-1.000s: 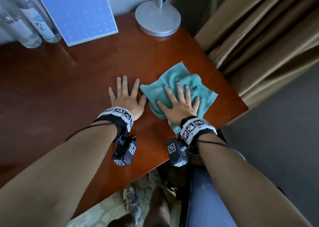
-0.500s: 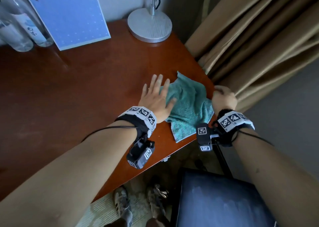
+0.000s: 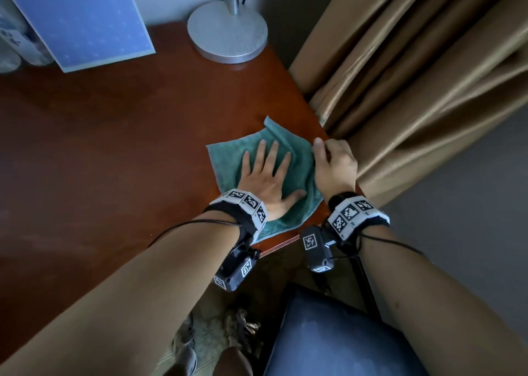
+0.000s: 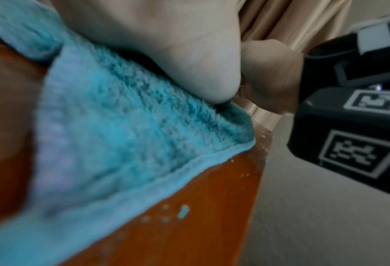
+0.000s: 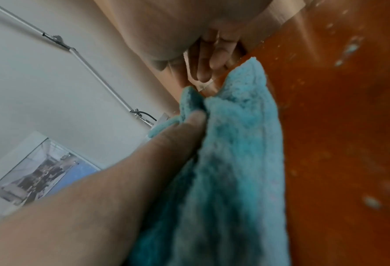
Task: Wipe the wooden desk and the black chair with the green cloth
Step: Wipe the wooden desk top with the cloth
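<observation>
The green cloth (image 3: 228,161) lies flat on the wooden desk (image 3: 114,147) at its front right corner. My left hand (image 3: 268,173) presses on it with straight, spread fingers. In the left wrist view its palm (image 4: 155,36) sits on the cloth (image 4: 121,135), and in the right wrist view its thumb (image 5: 178,140) pushes into the cloth (image 5: 235,162). My right hand (image 3: 334,161) is at the desk's right edge against the cloth's side, fingers (image 5: 212,57) curled with no cloth seen in them. The black chair (image 3: 328,333) stands below the desk's front edge.
A round silver lamp base (image 3: 228,30) and a blue board (image 3: 80,18) stand at the back, with bottles (image 3: 14,47) at the far left. A tan curtain (image 3: 414,75) hangs against the desk's right side. Pale specks (image 4: 183,211) dot the wood near the corner.
My left hand moved from the bare wood onto the cloth. My right hand came off the cloth, curled and went to the desk's right edge. The cloth slid toward that edge.
</observation>
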Tool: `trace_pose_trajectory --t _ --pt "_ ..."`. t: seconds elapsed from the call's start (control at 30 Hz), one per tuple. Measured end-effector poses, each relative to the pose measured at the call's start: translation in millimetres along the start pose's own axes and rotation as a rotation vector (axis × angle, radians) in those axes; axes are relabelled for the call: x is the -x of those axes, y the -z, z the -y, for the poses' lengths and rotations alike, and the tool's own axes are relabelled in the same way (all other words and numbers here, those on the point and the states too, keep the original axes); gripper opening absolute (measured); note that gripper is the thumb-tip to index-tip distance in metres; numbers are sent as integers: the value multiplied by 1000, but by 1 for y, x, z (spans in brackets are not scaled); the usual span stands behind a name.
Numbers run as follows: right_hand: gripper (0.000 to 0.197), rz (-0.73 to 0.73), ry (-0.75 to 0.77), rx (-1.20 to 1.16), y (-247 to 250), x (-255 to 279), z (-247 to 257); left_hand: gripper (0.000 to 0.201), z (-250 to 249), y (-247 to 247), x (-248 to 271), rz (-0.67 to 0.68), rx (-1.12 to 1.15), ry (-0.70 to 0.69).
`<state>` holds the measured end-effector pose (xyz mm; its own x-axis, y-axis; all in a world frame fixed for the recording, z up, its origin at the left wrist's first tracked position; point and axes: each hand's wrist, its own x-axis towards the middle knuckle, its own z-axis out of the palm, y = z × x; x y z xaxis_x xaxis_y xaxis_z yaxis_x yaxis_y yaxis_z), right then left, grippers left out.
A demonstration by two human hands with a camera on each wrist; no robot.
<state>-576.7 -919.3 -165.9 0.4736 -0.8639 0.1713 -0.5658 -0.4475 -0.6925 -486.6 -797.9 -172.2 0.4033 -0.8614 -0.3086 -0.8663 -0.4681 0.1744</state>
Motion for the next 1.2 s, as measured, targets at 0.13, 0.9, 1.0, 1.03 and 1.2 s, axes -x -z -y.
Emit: trace_pose_trajectory --t 0.13,0.9,1.0,1.03,1.2 --pt "25 -71 61 -53 1 -14 -16 87 -13 -2 -13 -35 -57 2" --pt "57 318 225 224 7 -1 -51 87 -48 -19 19 6 -96 -67" --pt "57 330 238 206 10 0 -53 88 -37 -19 22 -1 -113 -85" --pt "57 336 234 210 11 0 -53 87 -21 -19 26 -18 -104 -54" --pt "55 466 259 443 12 1 -47 95 98 -7 87 7 34 371"
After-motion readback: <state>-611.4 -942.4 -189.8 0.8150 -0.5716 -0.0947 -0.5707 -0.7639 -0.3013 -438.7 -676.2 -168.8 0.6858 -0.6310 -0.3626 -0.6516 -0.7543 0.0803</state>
